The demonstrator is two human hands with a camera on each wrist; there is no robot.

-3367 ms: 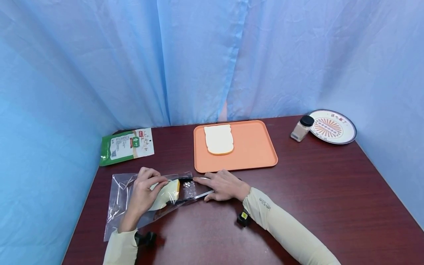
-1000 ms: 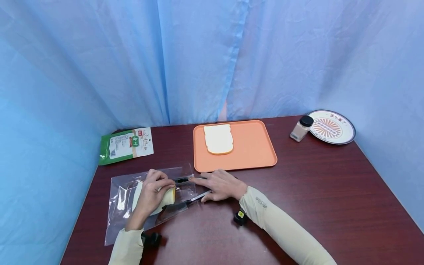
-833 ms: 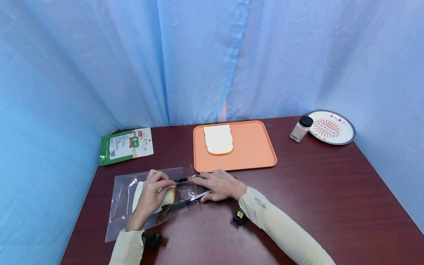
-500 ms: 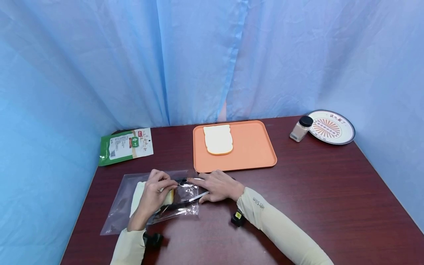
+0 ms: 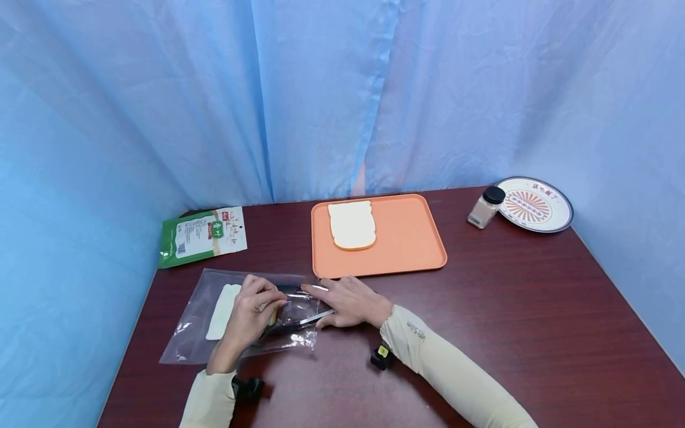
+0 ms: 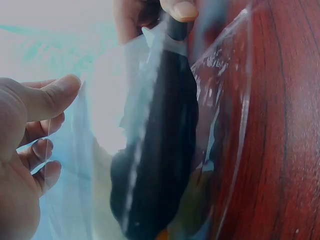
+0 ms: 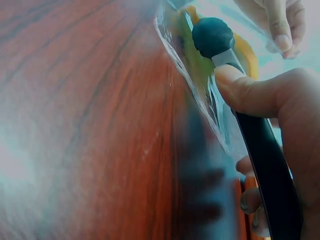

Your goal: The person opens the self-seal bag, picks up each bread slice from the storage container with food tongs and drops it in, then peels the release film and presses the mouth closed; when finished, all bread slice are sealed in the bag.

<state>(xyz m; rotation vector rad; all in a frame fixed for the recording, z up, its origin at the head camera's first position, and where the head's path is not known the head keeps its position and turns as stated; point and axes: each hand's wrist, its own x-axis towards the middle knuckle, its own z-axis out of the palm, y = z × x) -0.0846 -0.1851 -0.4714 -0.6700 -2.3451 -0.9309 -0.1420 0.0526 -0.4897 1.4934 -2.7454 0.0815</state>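
My left hand (image 5: 248, 315) pinches the upper layer of a clear plastic bag (image 5: 184, 342) lying on the table. My right hand (image 5: 350, 304) grips food tongs (image 5: 317, 317) by their arms. The tongs' black scalloped tips (image 6: 155, 150) are inside the bag's mouth. A pale slice of bread (image 5: 222, 312) lies in the bag, partly hidden by my left hand. In the right wrist view, its orange crust (image 7: 246, 52) shows beside one tip, with something greenish next to it. Whether the tips still clasp the bread cannot be told.
Behind the hands is an orange tray (image 5: 412, 238) with another bread slice (image 5: 352, 224). A green and white packet (image 5: 203, 238) lies back left. At back right a black-lidded jar (image 5: 486, 208) stands before a patterned plate (image 5: 553, 205). Blue curtains (image 5: 321, 89) surround the table.
My left hand has shifted slightly right and down, still pinching the bag. The bag's mouth has come further over the tongs, and more bread shows left of my hand. The right hand barely moved.
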